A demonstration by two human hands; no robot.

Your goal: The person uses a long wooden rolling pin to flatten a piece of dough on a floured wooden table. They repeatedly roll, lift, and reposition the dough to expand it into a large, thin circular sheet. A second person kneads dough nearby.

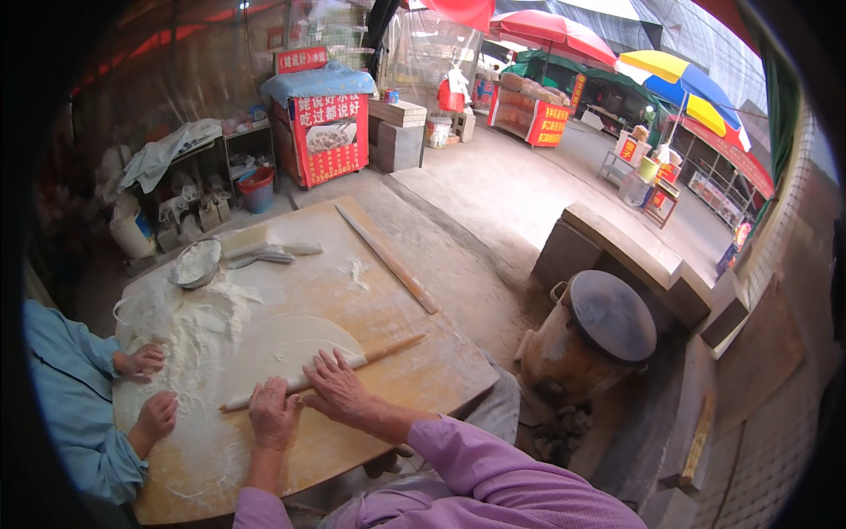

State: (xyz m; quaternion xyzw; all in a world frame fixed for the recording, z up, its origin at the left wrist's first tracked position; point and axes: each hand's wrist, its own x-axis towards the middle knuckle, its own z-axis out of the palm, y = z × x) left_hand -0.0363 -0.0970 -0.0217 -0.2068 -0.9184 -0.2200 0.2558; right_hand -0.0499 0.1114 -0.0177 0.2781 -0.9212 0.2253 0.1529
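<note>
My left hand [273, 411] lies on the left part of a wooden rolling pin [395, 346], and my right hand [338, 387] lies on its middle, fingers spread. Dough is wrapped around the pin between its two bare ends. Beyond the pin a thin, floured sheet of dough [291, 344] is spread flat on the wooden board [390, 403]. Loose white flour [211, 324] covers the board's left side. Both palms rest on top of the wrapped pin; whether the fingers grip it is hard to tell.
Another person's hands [156, 413] rest in the flour at the left. Behind are a bowl of flour [197, 262], a brush [244, 242] and a metal scoop [264, 255]. A long wooden stick [386, 258] lies along the far edge. A lidded drum stove [588, 337] stands right.
</note>
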